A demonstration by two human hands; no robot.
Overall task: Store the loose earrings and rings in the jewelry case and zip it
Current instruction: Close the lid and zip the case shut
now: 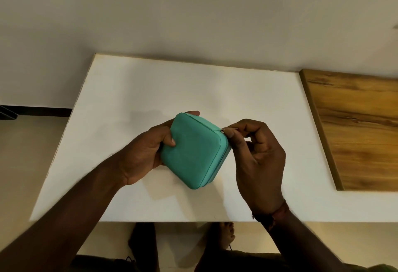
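We find the teal jewelry case [192, 150] closed and held between the two hands above the white table [133, 91]. The left hand [148, 149] grips its left side, thumb on the lid and fingers curled round behind. The right hand [256, 153] pinches the small metal zipper pull [224, 130] at the case's right corner (thumb against forefinger). A wooden board [355, 129] lies well right of the right hand.
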